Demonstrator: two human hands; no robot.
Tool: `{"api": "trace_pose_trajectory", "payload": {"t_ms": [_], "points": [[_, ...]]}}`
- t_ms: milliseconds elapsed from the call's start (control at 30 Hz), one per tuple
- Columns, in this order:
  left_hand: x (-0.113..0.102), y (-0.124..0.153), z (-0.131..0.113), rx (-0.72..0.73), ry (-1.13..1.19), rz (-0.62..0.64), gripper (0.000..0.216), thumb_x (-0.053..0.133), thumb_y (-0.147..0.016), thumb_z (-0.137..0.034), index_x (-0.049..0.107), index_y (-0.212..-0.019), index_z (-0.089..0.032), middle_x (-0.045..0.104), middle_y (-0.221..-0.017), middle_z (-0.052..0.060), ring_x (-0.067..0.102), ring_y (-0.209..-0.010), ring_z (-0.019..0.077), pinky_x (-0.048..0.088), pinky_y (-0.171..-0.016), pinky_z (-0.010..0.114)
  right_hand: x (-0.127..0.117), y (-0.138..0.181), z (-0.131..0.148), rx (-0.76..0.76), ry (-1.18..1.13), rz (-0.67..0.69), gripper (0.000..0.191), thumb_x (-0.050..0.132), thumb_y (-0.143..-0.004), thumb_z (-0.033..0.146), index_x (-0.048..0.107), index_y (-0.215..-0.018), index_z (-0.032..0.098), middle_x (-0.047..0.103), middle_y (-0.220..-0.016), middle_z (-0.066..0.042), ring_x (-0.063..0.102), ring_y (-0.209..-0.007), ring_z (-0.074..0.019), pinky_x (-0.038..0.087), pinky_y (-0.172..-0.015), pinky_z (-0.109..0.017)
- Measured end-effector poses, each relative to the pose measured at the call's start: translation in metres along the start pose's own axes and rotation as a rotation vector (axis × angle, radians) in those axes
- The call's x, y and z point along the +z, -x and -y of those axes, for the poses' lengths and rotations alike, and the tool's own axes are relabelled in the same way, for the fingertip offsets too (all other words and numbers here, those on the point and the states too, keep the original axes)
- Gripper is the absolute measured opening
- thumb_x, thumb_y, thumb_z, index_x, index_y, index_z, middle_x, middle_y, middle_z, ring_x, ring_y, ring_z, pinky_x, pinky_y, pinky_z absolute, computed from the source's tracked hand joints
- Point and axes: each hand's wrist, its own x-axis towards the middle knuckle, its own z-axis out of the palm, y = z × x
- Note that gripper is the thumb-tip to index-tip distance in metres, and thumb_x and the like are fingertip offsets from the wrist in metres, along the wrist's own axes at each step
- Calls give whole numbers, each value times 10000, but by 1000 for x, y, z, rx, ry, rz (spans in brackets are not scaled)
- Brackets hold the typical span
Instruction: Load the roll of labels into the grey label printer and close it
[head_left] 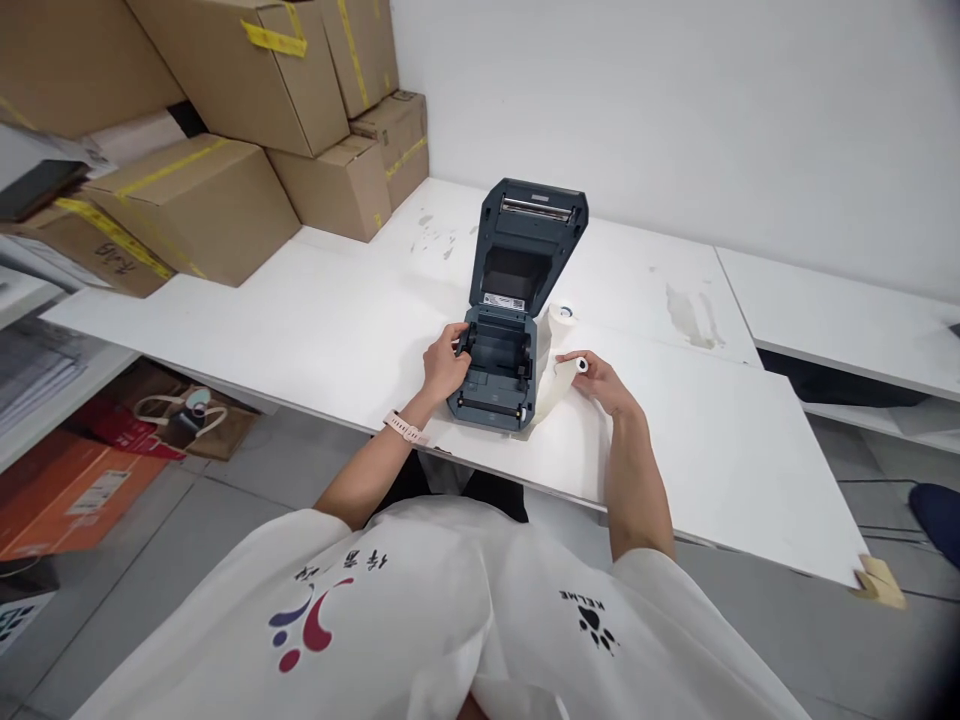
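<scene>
One printer [495, 378] sat on the white counter [300, 320], close to its near edge. It was a dark grey moulded plastic box with rounded corners. The long axis ran from the person toward the wall, skewed slightly right. The lid [529, 235] was hinged at the far end and stood open near upright, with its inside facing the person and a metal bar across its top edge. The bay was open, with a black roller along the front lip.

The left hand [444, 365] had its fingers curled over the bay's left wall, touching it. I couldn't tell if it was actually clamped on a part. There was a pale wristband [403, 428] on that wrist.

The right hand [604, 382] was pinched on the end of a white paper roll [556, 385], just right of the printer. The roll was loosely wound and matte, with its axis lying roughly left-right and its sheet curving down against the printer's side.

A second roll [562, 318] stood on end behind it, beside the hinge, which made two rolls in all.

At least six brown corrugated boxes [225, 200] with yellow tape were stacked at the far left. The counter top was smooth, with scuffs and stains.
</scene>
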Motion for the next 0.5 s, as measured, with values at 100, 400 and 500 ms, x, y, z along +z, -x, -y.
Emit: {"api": "trace_pose_trajectory", "payload": {"t_ms": [100,400,500], "points": [[1,0,1,7,11,-4,579,544,-756,-76,597,-1302,-262,712,-1311,53,698,-1118,252,523,-1032,433,-12,-7,-4,-8,-7,-2,503,805,-721,380,654,-1194,296,652,-1401,-61,628,-1260,-265,478,-1109,-497],[1,0,2,-12,52,-12,604,562,-728,-62,601,-1294,-270,722,-1288,49,704,-1076,252,517,-1037,455,-32,-78,13,6,57,-179,896,907,-520,334,542,-1338,306,555,-1513,-88,477,-1448,-301,351,-1226,-530],[1,0,3,-7,78,-13,608,564,-723,-56,597,-1287,-280,729,-1281,38,703,-1099,249,518,-1035,444,-11,-102,24,68,112,-163,895,922,-440,378,587,-1249,195,668,-1324,-144,611,-1247,-335,483,-1095,-528]]}}
